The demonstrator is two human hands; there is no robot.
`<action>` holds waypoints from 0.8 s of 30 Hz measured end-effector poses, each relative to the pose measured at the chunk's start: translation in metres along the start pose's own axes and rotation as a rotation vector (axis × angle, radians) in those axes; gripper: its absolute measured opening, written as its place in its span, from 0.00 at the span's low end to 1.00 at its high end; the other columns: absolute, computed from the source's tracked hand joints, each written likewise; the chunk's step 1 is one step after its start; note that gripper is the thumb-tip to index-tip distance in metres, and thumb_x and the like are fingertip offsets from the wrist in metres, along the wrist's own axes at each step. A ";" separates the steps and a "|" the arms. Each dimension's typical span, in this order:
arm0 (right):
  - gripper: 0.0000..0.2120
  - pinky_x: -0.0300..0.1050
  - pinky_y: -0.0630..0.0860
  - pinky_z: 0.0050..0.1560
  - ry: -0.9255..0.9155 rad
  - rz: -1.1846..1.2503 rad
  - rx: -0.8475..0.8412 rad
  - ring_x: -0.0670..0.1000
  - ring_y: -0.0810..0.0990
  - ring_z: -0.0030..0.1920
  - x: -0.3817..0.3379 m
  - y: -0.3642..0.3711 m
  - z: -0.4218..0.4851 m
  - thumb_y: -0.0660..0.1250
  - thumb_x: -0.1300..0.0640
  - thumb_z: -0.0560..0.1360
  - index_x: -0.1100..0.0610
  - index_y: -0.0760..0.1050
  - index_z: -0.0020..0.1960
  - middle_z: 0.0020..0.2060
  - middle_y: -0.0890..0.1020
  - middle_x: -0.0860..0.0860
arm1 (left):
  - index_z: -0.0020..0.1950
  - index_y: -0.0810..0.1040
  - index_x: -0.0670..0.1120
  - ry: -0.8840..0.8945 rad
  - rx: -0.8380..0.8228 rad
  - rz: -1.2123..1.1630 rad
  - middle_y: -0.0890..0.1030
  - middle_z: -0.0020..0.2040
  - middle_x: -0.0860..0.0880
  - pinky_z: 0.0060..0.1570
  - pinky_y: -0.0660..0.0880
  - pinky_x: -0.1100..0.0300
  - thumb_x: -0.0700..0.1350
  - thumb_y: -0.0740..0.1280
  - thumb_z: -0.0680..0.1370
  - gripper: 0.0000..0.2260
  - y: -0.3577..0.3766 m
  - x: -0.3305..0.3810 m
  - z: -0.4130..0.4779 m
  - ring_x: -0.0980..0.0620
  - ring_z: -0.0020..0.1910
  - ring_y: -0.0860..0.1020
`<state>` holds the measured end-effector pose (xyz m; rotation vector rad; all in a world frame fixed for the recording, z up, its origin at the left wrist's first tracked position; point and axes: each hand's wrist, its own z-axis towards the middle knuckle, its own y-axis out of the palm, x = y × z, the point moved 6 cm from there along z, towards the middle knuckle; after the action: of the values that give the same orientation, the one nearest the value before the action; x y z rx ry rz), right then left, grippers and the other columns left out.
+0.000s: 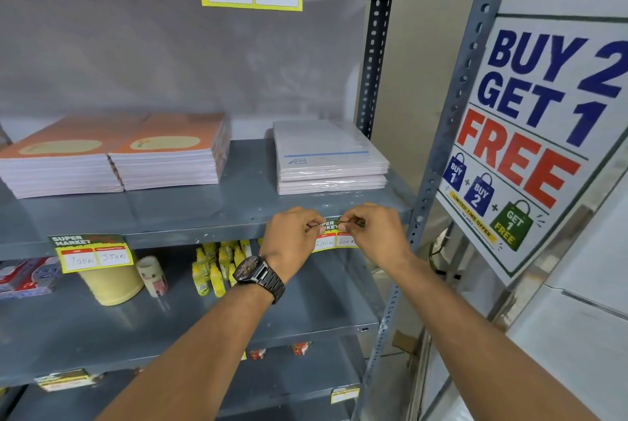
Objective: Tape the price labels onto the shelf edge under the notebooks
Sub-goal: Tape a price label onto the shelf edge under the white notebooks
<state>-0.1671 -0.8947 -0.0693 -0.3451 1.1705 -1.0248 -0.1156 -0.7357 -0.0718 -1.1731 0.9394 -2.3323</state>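
Both forearms reach up from the bottom of the view; a dark metal wristwatch (pixel 261 276) sits on the left wrist.

Left hand (pixel 292 239): thumb and forefinger pinched closed on the left end of a thin strip, most likely clear tape, at the top of a price label (pixel 334 239). Right hand (pixel 375 233): same pinch on the right end. Strip is stretched between the 2 hands across the label's green header.

Label position: against the front of the grey shelf edge (pixel 190 239), directly below the plastic-wrapped white notebook stack (pixel 331 162). Handwritten prices partly hidden by the hands. Cannot tell whether the strip is stuck down yet.

1 label (pixel 93 252) already hangs on the same edge further left, below the 2 orange notebook stacks (pixel 119 152); it reads 700 and 350.

Handling notes (judgement):
- Label is thin paper or card: very light, limp, easy to crease or skew.
- Tape is flimsy and sticks to fingertips; hold only the extreme ends and keep it taut.
- Best contact: top margin of label, half the tape on paper, half on painted metal, then press from centre outward.
- Painted steel edge looks smooth; adhesion should be good if not dusty.

A masking tape roll (pixel 114 284) rests on the shelf below.
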 end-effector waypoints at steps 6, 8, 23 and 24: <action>0.02 0.42 0.76 0.43 -0.019 -0.024 0.025 0.48 0.79 0.38 0.001 0.002 -0.001 0.74 0.60 0.71 0.54 0.84 0.43 0.38 0.84 0.49 | 0.49 0.84 0.51 0.011 -0.002 0.027 0.84 0.45 0.51 0.44 0.79 0.53 0.46 0.71 0.74 0.05 0.001 -0.001 0.001 0.52 0.42 0.81; 0.02 0.43 0.76 0.41 -0.032 -0.035 0.040 0.48 0.78 0.38 0.000 0.003 -0.001 0.73 0.60 0.71 0.54 0.83 0.42 0.38 0.83 0.48 | 0.49 0.83 0.52 0.015 0.002 0.048 0.84 0.45 0.52 0.43 0.79 0.52 0.47 0.70 0.74 0.05 0.002 -0.002 0.001 0.51 0.42 0.81; 0.13 0.51 0.69 0.46 -0.220 -0.347 0.136 0.53 0.73 0.46 -0.005 0.003 -0.012 0.72 0.43 0.70 0.50 0.76 0.47 0.43 0.78 0.46 | 0.49 0.75 0.55 0.012 -0.021 0.247 0.77 0.47 0.56 0.40 0.77 0.54 0.54 0.68 0.75 0.06 -0.006 0.000 0.005 0.49 0.44 0.79; 0.16 0.51 0.68 0.47 -0.212 -0.366 0.134 0.52 0.72 0.46 -0.005 0.004 -0.011 0.72 0.39 0.69 0.49 0.76 0.48 0.44 0.77 0.46 | 0.49 0.75 0.55 0.009 -0.032 0.255 0.78 0.47 0.56 0.40 0.76 0.55 0.53 0.68 0.75 0.06 -0.007 0.000 0.006 0.49 0.44 0.79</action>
<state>-0.1755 -0.8859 -0.0736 -0.5612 0.8590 -1.3419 -0.1110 -0.7332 -0.0642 -0.9909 1.0650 -2.1287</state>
